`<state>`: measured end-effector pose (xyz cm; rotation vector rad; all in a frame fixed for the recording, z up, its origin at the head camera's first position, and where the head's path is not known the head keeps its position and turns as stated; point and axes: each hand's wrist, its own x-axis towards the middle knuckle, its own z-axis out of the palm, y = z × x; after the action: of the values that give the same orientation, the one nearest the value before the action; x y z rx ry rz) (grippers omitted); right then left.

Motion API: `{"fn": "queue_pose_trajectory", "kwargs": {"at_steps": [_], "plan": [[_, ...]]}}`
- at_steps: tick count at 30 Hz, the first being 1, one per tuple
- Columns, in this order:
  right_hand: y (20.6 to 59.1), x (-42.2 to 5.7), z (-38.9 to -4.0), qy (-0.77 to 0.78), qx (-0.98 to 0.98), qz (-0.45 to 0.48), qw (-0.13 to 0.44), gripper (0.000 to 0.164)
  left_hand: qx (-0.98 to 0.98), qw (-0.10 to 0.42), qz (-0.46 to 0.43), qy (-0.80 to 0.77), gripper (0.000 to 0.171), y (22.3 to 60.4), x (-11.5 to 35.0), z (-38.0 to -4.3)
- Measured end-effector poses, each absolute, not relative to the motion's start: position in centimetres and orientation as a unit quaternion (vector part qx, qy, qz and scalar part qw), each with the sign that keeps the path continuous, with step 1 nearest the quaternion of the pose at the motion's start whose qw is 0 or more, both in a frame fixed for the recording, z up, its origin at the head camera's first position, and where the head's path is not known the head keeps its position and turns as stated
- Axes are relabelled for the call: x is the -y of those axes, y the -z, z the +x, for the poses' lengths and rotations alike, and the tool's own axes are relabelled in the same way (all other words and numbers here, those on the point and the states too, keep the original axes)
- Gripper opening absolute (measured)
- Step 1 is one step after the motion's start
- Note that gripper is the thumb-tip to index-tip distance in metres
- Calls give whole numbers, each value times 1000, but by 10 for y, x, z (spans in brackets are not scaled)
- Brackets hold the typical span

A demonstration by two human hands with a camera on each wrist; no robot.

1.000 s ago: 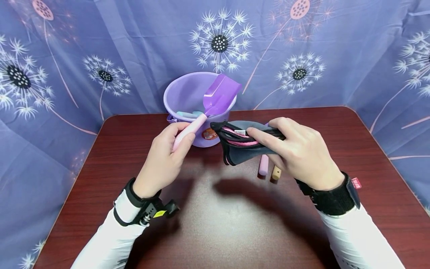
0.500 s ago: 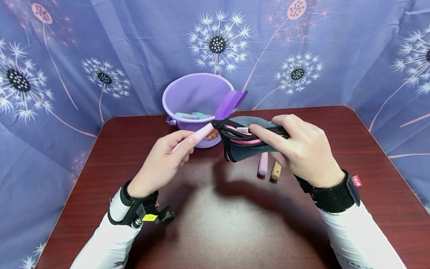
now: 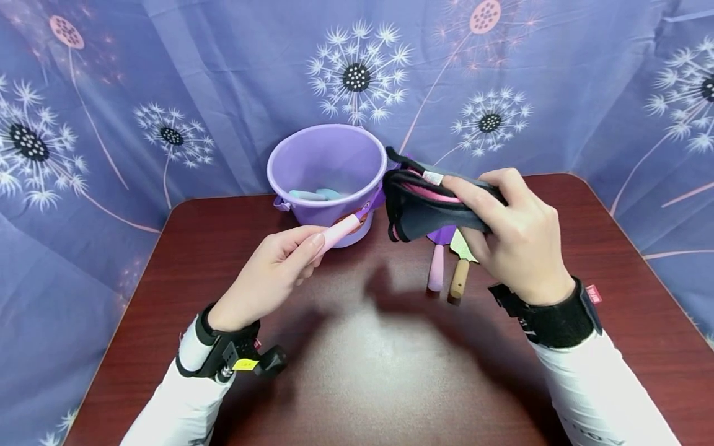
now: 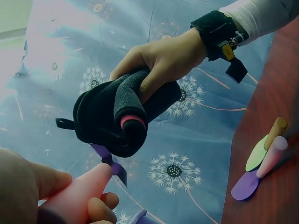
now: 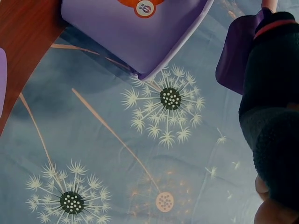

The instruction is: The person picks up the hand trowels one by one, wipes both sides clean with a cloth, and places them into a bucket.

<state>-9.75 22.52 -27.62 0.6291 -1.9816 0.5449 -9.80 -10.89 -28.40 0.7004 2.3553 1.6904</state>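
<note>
My left hand (image 3: pixel 268 272) holds a toy shovel by its pink handle (image 3: pixel 339 231), thumb laid along it. The purple blade (image 5: pixel 236 56) is mostly behind the cloth in the head view, but part of it shows in both wrist views. With my right hand (image 3: pixel 521 241) I grip a folded dark grey cloth (image 3: pixel 440 207), black-edged and pink inside, with a white label. A small loop (image 4: pixel 65 123) sticks out from it in the left wrist view. Cloth and blade overlap closely; whether they touch, I cannot tell.
A purple bucket (image 3: pixel 312 214) with light blue pieces (image 3: pixel 307 195) inside stands at the table's back. Right of it, a pink-handled purple tool (image 3: pixel 437 269) and a wooden-handled green tool (image 3: pixel 460 279) lie on the dark red table (image 3: pixel 357 384). A dandelion-print curtain (image 3: pixel 245 74) hangs behind.
The shovel has turned down to the right, its blade passing behind the cloth. My right hand has carried the cloth up and right, so more of the two lying tools shows.
</note>
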Motion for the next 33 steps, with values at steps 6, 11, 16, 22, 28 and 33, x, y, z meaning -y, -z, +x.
{"fn": "queue_pose_trajectory", "kwargs": {"at_steps": [6, 11, 16, 22, 28, 33], "plan": [[275, -229, -98, -249, 815, 215, 476, 36, -781, 86, 240, -571, 22, 282, 109, -97], [276, -234, -99, -259, 824, 195, 465, 34, -782, 83, 239, -570, 22, 282, 109, -96], [276, -238, -100, -255, 837, 184, 448, 34, -779, 88, 236, -574, 23, 283, 109, -96], [278, -238, -101, -255, 845, 178, 434, 35, -767, 102, 229, -590, 25, 284, 108, -97], [280, -236, -100, -247, 852, 195, 419, 35, -756, 108, 233, -602, 29, 285, 107, -97], [281, -234, -99, -238, 852, 223, 409, 37, -753, 113, 227, -608, 29, 284, 108, -96]]}}
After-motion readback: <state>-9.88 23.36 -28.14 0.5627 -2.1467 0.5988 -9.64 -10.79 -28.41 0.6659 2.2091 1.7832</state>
